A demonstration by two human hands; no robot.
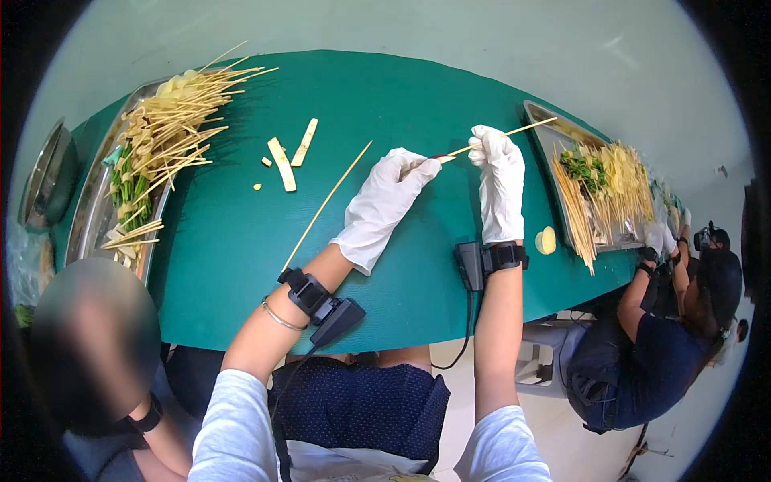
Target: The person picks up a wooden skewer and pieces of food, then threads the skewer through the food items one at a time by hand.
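Both of my hands wear white gloves. My right hand (499,181) is closed around a thin wooden skewer (530,127), which slants up to the right. Toward the skewer's other end, my left hand (392,193) pinches a small pale food piece with a dark edge (441,157), mostly hidden by the fingers. A loose skewer (329,202) lies on the green table beside my left wrist. Farther left on the table are two pale cut strips (282,165) with small scraps near them. A round yellowish slice (545,240) lies right of my right wrist.
At left, a metal tray (80,233) holds many filled skewers (173,112), near a metal bowl (50,177). Another tray (554,145) of skewers stands at right. One person (658,337) sits at right; another person's arm (161,430) is at lower left. The green table (385,88) curves around me.
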